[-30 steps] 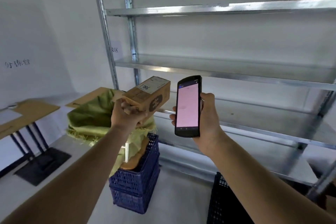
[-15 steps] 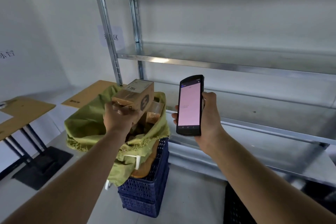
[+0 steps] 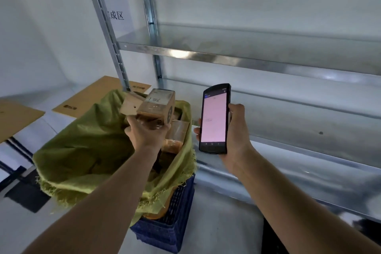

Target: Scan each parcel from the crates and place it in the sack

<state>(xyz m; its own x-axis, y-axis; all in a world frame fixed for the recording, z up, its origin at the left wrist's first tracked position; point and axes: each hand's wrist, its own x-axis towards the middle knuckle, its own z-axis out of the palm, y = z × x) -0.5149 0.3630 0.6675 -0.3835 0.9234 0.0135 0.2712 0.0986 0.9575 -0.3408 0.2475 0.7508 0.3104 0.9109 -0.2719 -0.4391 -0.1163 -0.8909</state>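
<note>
The sack [image 3: 82,146] sits on a blue crate [image 3: 171,233], its mouth open upward, with other parcels [image 3: 175,140] inside. Of the 2 hands, the left hand [image 3: 147,133] is nearer to it. It grips the parcel [image 3: 157,105] from below, directly above the mouth, with the long axis pointing away from the person. The coming move is probably straight down. The right hand [image 3: 235,136] holds the scanner [image 3: 214,118] upright, just right of the sack. Behind stands a metal shelf [image 3: 247,62].
</note>
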